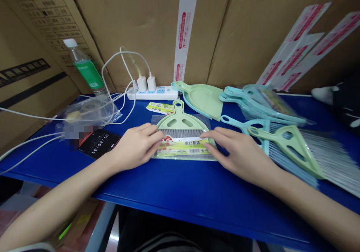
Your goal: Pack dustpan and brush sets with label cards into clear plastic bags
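Note:
In front of me on the blue table lies a bagged brush and dustpan set (180,122), with a pale green handle and grey bristles, inside clear plastic. Across the bristles runs a yellow and white label (185,147) with red flowers, printed text and a barcode. My left hand (137,145) is closed at the left end of the label, its fingers curled together against the bag. At the other end my right hand (239,150) touches the label and bag, thumb and forefinger apart and stretched out. The undersides of both hands are hidden.
Loose green dustpan (208,98), bagged blue dustpans (261,102), a blue brush (253,126) and a green brush (289,147) lie right. Another label (159,107) sits behind the set. Left are a phone (98,143), bottle (87,70) and cables; behind, a power strip (163,93) and cardboard (140,27).

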`<action>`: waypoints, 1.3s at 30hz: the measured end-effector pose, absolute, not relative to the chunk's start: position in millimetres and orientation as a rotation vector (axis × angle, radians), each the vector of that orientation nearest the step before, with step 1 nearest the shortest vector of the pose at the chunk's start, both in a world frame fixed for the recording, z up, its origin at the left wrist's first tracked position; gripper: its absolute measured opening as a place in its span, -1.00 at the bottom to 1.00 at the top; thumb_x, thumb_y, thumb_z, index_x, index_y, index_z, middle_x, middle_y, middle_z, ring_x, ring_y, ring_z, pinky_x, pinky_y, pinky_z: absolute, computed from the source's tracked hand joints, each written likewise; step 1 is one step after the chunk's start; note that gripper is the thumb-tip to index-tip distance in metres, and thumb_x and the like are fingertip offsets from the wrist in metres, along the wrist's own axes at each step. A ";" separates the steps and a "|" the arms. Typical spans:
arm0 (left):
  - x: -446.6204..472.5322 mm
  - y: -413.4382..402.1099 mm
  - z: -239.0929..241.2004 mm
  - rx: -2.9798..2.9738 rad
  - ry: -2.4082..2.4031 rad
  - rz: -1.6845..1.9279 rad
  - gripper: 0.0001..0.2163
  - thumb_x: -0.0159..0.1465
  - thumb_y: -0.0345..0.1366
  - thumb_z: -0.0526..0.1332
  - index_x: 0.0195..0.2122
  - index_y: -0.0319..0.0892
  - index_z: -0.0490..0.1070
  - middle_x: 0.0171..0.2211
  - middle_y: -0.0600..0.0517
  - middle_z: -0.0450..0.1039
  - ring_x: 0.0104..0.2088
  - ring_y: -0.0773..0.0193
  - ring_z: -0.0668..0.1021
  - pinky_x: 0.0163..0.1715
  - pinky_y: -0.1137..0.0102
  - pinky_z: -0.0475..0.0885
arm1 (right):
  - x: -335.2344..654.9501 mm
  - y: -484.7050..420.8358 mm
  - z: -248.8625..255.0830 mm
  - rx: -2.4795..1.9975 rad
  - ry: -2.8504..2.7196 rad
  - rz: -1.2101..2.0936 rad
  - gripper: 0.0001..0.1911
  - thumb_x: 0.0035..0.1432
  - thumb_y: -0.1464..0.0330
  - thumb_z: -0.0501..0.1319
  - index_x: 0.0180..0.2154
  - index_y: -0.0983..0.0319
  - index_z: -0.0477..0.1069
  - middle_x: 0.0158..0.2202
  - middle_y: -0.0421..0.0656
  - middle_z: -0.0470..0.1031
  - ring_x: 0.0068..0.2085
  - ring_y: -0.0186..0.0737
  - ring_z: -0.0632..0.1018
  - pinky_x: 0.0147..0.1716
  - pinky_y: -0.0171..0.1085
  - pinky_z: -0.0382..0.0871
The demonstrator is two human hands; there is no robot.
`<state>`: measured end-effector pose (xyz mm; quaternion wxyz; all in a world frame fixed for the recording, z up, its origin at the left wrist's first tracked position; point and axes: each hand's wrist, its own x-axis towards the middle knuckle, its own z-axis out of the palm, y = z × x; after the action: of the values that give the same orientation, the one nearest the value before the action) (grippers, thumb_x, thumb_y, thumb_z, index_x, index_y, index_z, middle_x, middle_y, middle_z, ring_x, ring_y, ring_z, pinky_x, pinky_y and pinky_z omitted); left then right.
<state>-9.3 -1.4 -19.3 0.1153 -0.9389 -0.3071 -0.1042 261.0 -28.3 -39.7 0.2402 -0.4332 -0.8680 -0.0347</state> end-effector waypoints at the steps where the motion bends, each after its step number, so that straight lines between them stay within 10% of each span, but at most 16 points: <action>1: -7.5 -3.3 -20.1 -2.761 -0.829 -0.276 -0.77 0.37 -0.36 -0.04 -0.14 -0.17 0.41 -0.38 0.01 0.41 -0.35 0.25 0.45 -0.36 0.40 0.37 | 259.1 -29.7 -40.0 -1.112 -2.416 -0.171 -0.73 0.28 0.41 -0.01 -0.17 0.24 0.46 -0.42 -0.12 0.46 -0.40 -0.23 0.47 -0.43 -0.29 0.30; 7: 2.2 -12.2 -23.6 -2.803 -0.794 -0.079 -0.67 0.33 -0.43 0.01 0.06 -0.09 0.40 -0.36 0.01 0.37 -0.36 0.27 0.44 -0.30 0.37 0.42 | 250.7 -34.3 -42.9 -1.008 -2.593 -0.289 -0.60 0.24 0.48 0.01 -0.02 0.16 0.51 -0.46 -0.13 0.36 -0.39 -0.20 0.40 -0.41 -0.26 0.32; 24: -12.3 -7.8 -7.5 -2.769 -1.035 -0.119 -0.65 0.22 -0.51 0.08 -0.19 0.04 0.58 -0.42 0.03 0.30 -0.39 0.27 0.39 -0.48 0.43 0.31 | 272.4 -28.6 -25.9 -1.197 -2.546 -0.108 -0.62 0.06 0.53 0.01 -0.36 0.17 0.60 -0.58 -0.18 0.44 -0.50 -0.26 0.42 -0.48 -0.27 0.17; 39: -10.0 -4.4 -6.4 -2.816 -1.297 -0.043 -0.74 0.30 -0.30 -0.07 -0.35 -0.15 0.40 -0.42 0.04 0.43 -0.45 0.24 0.48 -0.49 0.38 0.27 | 262.2 -28.5 -31.3 -1.433 -2.480 0.015 -0.80 0.20 0.37 -0.04 -0.49 0.16 0.16 -0.62 -0.23 0.36 -0.61 -0.29 0.38 -0.57 -0.31 0.07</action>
<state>-10.0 -4.4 -6.4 0.0206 -0.9079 -0.4183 -0.0140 262.2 -28.5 -31.3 0.1381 -0.4954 -0.8576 0.0053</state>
